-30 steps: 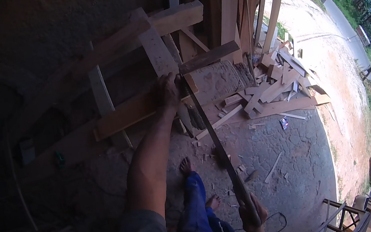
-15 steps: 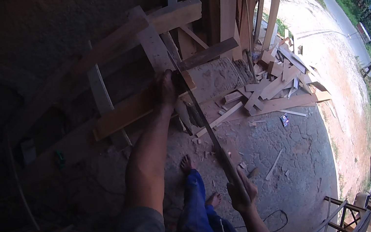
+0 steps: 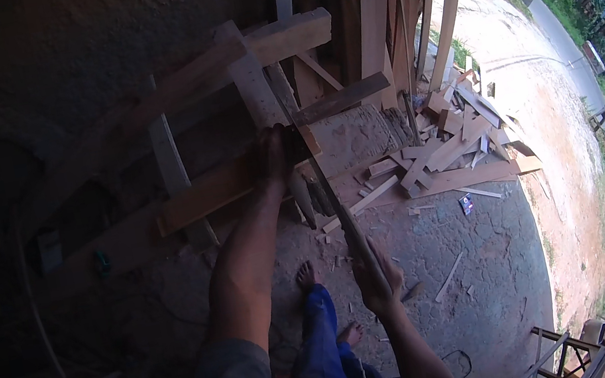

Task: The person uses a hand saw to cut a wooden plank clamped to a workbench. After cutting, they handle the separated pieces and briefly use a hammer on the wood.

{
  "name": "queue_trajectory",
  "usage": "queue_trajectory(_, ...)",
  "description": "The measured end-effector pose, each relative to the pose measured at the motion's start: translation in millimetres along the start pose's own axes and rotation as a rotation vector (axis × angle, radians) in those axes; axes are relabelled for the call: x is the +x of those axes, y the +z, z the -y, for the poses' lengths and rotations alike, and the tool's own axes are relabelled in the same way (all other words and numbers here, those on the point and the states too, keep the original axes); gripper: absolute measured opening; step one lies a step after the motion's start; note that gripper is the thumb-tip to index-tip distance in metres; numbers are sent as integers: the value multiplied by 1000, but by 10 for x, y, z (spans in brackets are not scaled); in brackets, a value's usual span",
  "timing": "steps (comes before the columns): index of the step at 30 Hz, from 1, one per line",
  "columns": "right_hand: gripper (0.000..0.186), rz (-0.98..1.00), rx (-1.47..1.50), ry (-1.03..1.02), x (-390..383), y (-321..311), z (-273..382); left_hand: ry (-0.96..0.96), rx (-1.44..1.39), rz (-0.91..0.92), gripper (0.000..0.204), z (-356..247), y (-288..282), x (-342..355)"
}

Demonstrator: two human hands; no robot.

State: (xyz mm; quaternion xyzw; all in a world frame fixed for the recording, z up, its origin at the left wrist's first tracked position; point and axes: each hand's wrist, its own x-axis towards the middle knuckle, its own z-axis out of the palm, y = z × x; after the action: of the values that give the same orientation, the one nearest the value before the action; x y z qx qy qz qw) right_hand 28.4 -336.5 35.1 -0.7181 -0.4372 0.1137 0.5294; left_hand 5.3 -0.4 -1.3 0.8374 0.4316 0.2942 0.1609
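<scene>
A yellowish wooden board [image 3: 210, 192] lies across a rough timber frame [image 3: 252, 84]. My left hand [image 3: 276, 153] is closed on the board near its right end, pressing it onto the frame. My right hand [image 3: 377, 277] is wrapped round the handle of a long handsaw [image 3: 328, 188]. The saw's blade runs up and away from me and crosses the board's right end, just right of my left hand. Shadow hides the fingers of my left hand in part and the exact spot where the teeth meet the wood.
A thick weathered beam [image 3: 353, 134] lies right of the board. Beyond it is a heap of wood offcuts [image 3: 451, 134]. Tall planks [image 3: 375, 6] lean at the back. My bare feet [image 3: 306, 276] stand on the cracked concrete floor [image 3: 485, 262]. Bright dirt ground lies outside at right.
My right hand has pushed the saw forward, away from me, so its handle is nearer the board. My left hand still holds the board; the whole view has shifted slightly.
</scene>
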Motion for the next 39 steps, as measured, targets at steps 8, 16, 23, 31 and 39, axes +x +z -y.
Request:
queue_trajectory(8, 55, 68, -188, -80, -753, -376, 72, 85, 12, -89, 10, 329, 79, 62)
queue_trajectory(16, 56, 53, 51, 65, 625, 226, 126, -171, -41, 70, 15, 231, 178, 202)
queue_trajectory(23, 54, 36, -148, -42, -992, -443, 37, 24, 5, -48, 17, 346, 111, 86)
queue_trajectory(31, 54, 27, 28, 38, 398, 266, 114, -195, -176, 119, 14, 379, 178, 144)
queue_trajectory(39, 54, 1, -279, -143, -597, -65, -77, 4, -148, -94, 17, 405, 167, 48)
